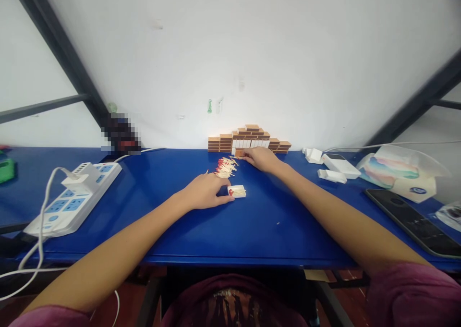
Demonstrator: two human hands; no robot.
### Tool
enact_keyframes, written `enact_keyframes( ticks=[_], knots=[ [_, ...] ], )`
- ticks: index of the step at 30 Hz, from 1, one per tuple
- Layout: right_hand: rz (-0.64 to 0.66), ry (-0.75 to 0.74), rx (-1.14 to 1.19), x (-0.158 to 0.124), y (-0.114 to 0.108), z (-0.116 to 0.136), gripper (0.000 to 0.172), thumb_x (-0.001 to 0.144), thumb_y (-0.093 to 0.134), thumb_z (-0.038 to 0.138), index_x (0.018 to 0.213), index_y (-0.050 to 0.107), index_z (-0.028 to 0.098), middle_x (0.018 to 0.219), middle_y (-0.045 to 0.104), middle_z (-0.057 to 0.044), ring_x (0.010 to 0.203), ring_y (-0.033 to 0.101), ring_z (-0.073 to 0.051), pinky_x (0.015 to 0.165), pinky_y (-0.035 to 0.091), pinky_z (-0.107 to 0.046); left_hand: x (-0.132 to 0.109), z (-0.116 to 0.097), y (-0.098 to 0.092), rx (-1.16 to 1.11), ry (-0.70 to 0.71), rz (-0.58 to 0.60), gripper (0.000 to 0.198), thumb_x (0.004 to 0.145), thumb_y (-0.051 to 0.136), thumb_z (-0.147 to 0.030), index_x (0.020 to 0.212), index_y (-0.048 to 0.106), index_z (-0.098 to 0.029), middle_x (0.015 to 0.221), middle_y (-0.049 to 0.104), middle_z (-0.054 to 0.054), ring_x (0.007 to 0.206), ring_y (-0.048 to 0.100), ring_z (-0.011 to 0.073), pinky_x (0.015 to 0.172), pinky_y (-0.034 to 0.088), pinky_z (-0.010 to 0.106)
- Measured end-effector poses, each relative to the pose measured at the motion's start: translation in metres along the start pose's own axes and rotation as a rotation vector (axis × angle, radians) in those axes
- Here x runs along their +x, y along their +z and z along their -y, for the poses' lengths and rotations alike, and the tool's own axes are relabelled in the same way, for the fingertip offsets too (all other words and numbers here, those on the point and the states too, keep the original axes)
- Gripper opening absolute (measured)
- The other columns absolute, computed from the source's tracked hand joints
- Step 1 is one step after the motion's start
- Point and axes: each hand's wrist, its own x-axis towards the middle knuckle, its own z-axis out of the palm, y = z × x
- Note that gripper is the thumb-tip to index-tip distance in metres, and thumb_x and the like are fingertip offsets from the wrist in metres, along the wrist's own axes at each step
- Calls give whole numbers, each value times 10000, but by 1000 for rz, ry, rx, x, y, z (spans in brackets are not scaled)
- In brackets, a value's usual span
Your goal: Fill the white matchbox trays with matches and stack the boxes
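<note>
A small white matchbox tray (240,191) with some red-tipped matches in it lies on the blue table. My left hand (204,191) grips its left end between thumb and fingers. Just beyond it is a loose pile of red-headed matches (225,167). My right hand (262,158) reaches to the far side of the pile, fingertips pinched on matches by a brown matchbox piece (239,152); how many it holds is hidden. Behind that hand, brown matchboxes (251,131) are stacked in steps against the wall, with a row of upright white trays (242,143) in the middle.
On the left is a white power strip (77,202) with a plugged-in charger and cables. To the right are small white boxes (331,175), a white device (341,165), a tissue pack (398,171) and a black phone (414,221). The table's front edge (245,260) runs before me.
</note>
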Motion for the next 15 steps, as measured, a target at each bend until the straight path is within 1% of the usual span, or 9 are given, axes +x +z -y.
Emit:
enact_keyframes(
  ticks=[6,11,15],
  knots=[
    [72,48,105,1,-4,0,217,1067,542,329,1074,683,164,1048,770,-123,888,669,-228,680,362,-284,1,0,0,-14,1,-2,419,967,629,-589,1117,736,-212,785,714,32,684,661,200,698,431,311],
    [158,20,221,-4,-11,-1,223,1069,514,286,1005,681,152,1013,767,-128,867,672,-218,711,405,-275,1,0,-1,-13,-1,-4,429,967,623,-593,1125,738,-211,780,713,34,686,664,201,687,430,309],
    [155,15,215,-9,-12,-4,217,1068,506,291,1014,661,149,1038,757,-134,883,670,-223,732,417,-278,0,-1,-3,-12,-12,-2,417,967,627,-583,1124,739,-214,766,709,29,685,662,202,707,434,319]
  ],
)
